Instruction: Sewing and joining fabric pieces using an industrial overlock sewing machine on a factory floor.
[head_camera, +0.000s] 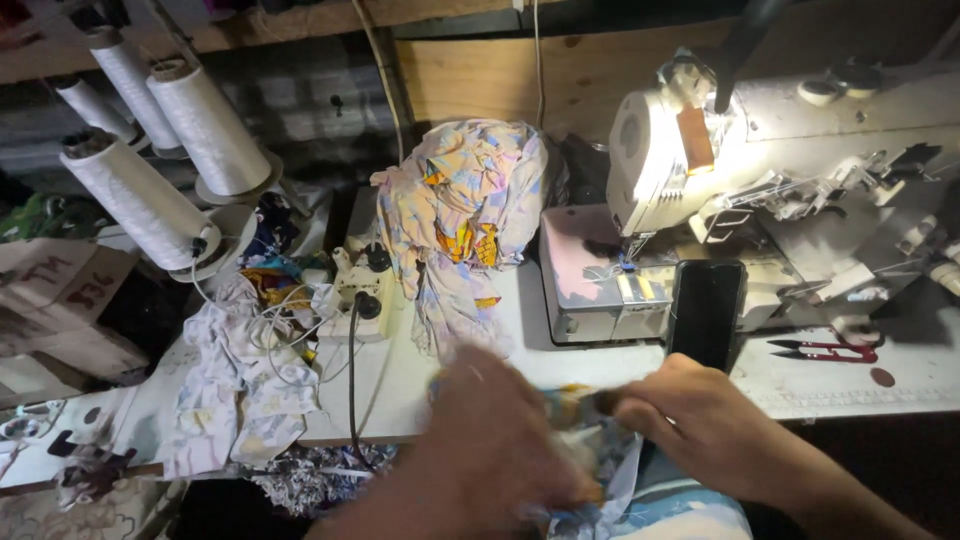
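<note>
Cloth (590, 445), a patterned scrap in blue, white and orange, sat at the near edge of the table (420, 385), bunched between both hands. Right hand (700, 420) had its fingers pressed together on the cloth's right end. Left hand (490, 450) was a total blur over the left part, so I couldn't tell if it was gripping or just lying on top. Just beyond the right hand stood a dark phone (706, 312), leaning on the sewing machine (760, 170). Farther back lay a heap of the same kind of fabric (465, 210). Thread cones (150, 150) stood far left, red snips (825, 350) off to the right.
</note>
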